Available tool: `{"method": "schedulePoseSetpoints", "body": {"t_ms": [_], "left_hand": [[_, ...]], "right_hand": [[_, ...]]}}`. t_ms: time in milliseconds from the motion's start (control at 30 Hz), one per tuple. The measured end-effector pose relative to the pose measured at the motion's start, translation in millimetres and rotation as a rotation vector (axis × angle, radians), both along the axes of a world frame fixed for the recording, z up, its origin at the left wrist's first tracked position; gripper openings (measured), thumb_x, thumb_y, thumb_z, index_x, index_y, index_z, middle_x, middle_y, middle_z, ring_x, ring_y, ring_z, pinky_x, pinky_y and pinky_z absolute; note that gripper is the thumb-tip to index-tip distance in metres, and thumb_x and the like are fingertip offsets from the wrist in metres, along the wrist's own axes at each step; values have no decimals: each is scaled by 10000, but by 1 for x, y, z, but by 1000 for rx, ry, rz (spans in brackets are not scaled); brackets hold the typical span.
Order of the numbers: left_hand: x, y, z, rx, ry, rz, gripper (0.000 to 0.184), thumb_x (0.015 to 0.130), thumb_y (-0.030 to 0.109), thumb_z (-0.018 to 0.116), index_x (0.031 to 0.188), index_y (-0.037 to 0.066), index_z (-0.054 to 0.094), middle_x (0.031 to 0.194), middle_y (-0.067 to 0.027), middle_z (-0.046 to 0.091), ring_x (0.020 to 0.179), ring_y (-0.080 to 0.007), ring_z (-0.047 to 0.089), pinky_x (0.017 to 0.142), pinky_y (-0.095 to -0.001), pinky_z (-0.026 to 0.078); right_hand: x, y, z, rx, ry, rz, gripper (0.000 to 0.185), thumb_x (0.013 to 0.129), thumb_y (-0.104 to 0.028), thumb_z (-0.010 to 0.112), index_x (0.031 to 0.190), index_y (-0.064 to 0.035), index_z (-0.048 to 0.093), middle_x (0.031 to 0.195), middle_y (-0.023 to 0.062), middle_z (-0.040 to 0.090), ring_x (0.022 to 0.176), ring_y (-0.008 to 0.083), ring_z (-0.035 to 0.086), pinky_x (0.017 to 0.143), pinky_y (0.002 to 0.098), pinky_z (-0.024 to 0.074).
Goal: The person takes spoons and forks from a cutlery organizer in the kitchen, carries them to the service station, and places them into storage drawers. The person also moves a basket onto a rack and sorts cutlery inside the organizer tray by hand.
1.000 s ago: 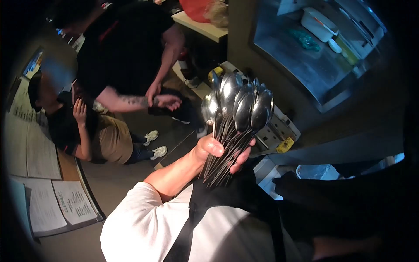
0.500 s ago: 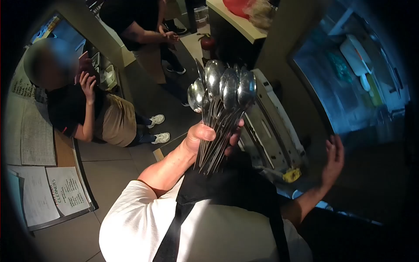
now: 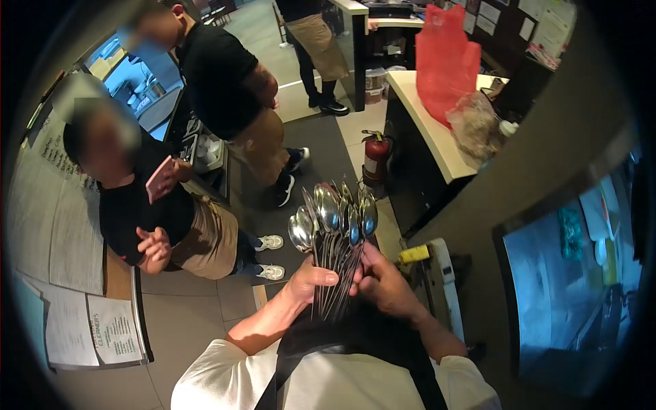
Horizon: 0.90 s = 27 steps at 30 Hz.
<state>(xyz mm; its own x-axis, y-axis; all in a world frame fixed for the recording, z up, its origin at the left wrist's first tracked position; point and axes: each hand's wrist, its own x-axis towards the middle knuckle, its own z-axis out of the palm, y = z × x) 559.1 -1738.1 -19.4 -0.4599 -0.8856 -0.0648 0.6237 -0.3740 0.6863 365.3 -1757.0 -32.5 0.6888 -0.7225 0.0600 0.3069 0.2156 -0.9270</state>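
Observation:
A thick bundle of metal spoons (image 3: 329, 208) stands upright before my chest, bowls at the top and thin handles pointing down. My left hand (image 3: 313, 279) is wrapped round the handles from the left, thumb across the front. From the right, my right hand (image 3: 384, 281) closes on the same handles just below the bowls, its fingers curled and partly hidden behind them. The lower handle ends reach down against my black apron (image 3: 355, 342).
To the left, a person (image 3: 154, 184) holds a pink phone (image 3: 160, 179); another person (image 3: 219, 82) stands behind. Ahead are a red fire extinguisher (image 3: 375, 158) and a counter (image 3: 427, 130) bearing a red plastic bag (image 3: 444, 65). A notice board (image 3: 126, 273) hangs at left.
My right hand has come in from the far right onto the spoon handles. The view has lifted and turned, showing more of the counter and room. The nearby person's phone has shifted lower.

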Motion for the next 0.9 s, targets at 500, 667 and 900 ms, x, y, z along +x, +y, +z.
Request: {"method": "schedulePoseSetpoints", "body": {"t_ms": [500, 667, 900], "left_hand": [[164, -252, -6, -195, -629, 485, 468, 680, 77, 768, 1122, 26, 624, 1041, -39, 669, 976, -135, 601, 905, -327, 477], [201, -297, -13, -38, -727, 715, 389, 689, 85, 771, 1054, 23, 650, 974, -31, 672, 916, -109, 605, 838, -299, 497], [240, -396, -24, 73, -571, 746, 484, 745, 1, 777, 1199, 8, 611, 1091, -28, 663, 990, -111, 611, 888, -288, 494]], "right_hand": [[211, -296, 3, 108, 122, 97, 442, 848, -344, 758, 1143, -32, 652, 1050, 26, 659, 962, 129, 588, 892, 291, 462], [270, -376, -16, 211, 67, 372, 447, 833, -216, 747, 1213, -24, 610, 1136, 36, 632, 1027, 145, 577, 919, 314, 466], [329, -501, -31, 339, -2, 564, 359, 836, -98, 698, 1173, -6, 615, 1095, 57, 656, 981, 157, 616, 868, 309, 498]]}}
